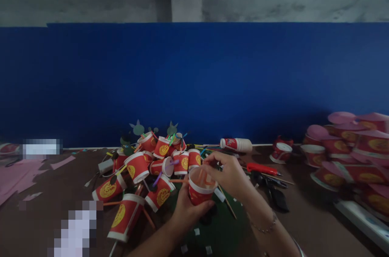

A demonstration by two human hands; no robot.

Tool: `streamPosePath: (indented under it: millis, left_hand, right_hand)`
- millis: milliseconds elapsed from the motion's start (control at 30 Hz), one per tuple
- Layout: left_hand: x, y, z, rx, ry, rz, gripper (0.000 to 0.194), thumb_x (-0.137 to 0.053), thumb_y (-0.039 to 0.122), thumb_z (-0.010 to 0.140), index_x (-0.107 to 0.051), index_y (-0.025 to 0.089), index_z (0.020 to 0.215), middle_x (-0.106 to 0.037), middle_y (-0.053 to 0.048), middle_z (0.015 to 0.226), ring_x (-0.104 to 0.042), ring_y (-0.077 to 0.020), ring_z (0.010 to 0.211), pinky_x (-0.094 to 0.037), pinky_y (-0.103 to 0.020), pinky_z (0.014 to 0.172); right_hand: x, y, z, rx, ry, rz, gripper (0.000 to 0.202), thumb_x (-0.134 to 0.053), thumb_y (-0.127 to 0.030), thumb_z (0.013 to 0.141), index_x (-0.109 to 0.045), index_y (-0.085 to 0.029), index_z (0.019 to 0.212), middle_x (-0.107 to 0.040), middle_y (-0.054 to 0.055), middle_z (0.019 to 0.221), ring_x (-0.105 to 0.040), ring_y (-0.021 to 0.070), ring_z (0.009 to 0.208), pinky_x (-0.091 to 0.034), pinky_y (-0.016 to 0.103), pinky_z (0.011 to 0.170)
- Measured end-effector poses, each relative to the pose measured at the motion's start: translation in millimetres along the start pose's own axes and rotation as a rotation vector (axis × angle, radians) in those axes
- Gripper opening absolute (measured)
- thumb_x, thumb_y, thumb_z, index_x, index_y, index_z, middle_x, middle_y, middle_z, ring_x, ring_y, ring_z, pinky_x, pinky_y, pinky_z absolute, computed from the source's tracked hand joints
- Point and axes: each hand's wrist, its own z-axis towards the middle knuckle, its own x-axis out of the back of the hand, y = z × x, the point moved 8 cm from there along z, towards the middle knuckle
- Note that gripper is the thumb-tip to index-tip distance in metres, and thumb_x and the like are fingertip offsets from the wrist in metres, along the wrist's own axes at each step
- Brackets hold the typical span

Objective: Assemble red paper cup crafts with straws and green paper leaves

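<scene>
My left hand is wrapped round a red paper cup with a white rim, held upright with its mouth towards me. Inside the cup lies a bent orange strip, like a drinking straw; another orange length sticks out to the left. My right hand is over the cup's far right rim, thumb and fingers pinched together close to the orange strip. What lies between those fingertips is hidden. Just left of my hands is a heap of similar red cups with yellow emblems and coloured straws poking out.
At the right stand stacked red cups with pink discs. A red-handled tool and black scissors-like tool lie nearer. Nested cups rest by the blue wall panel. Pink sheets cover the left side.
</scene>
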Motion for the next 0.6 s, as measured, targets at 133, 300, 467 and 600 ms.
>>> streamPosePath:
  millis: [133, 300, 467, 600]
  left_hand:
    - [1.2, 0.4, 1.1, 0.013, 0.026, -0.038, 0.071, -0.085, 0.029, 0.049, -0.056, 0.016, 0.112, -0.068, -0.012, 0.108, -0.063, -0.0287, 0.1, -0.049, -0.038, 0.09]
    - [1.6, -8.6, 2.3, 0.043, -0.009, -0.077, 0.078, -0.086, 0.033, 0.051, -0.052, 0.016, 0.119, -0.067, -0.012, 0.109, -0.062, -0.0276, 0.1, -0.048, -0.037, 0.089]
    - [4.2, -14.2, 3.5, 0.115, 0.005, -0.177, 0.077, -0.084, 0.047, 0.051, -0.055, 0.016, 0.116, -0.069, -0.011, 0.096, -0.065, -0.0258, 0.086, -0.051, -0.036, 0.079]
    - [4.9, -9.9, 4.9, 0.189, 0.039, -0.314, 0.066, -0.078, 0.051, 0.061, -0.058, 0.016, 0.112, -0.071, -0.01, 0.092, -0.068, -0.026, 0.081, -0.052, -0.04, 0.077]
  right_hand:
    - [-2.4, 4.9, 0.3, -0.042, 0.034, 0.031, 0.009, -0.062, -0.025, 0.075, -0.065, -0.017, 0.072, -0.066, 0.001, 0.067, -0.058, 0.0155, 0.063, -0.046, 0.027, 0.061]
    - [-3.5, 5.3, 1.1, -0.049, -0.019, 0.033, 0.011, -0.065, -0.028, 0.074, -0.068, -0.017, 0.073, -0.069, 0.002, 0.072, -0.062, 0.0177, 0.069, -0.048, 0.029, 0.066]
    - [7.1, -1.4, 0.5, 0.025, -0.003, 0.008, 0.032, -0.06, -0.039, 0.082, -0.067, -0.021, 0.107, -0.07, 0.007, 0.097, -0.063, 0.0215, 0.09, -0.049, 0.035, 0.081]
    - [22.9, 2.4, 1.5, 0.019, 0.131, -0.014, 0.034, -0.05, -0.038, 0.089, -0.062, -0.018, 0.114, -0.067, 0.011, 0.107, -0.061, 0.0219, 0.098, -0.047, 0.037, 0.086]
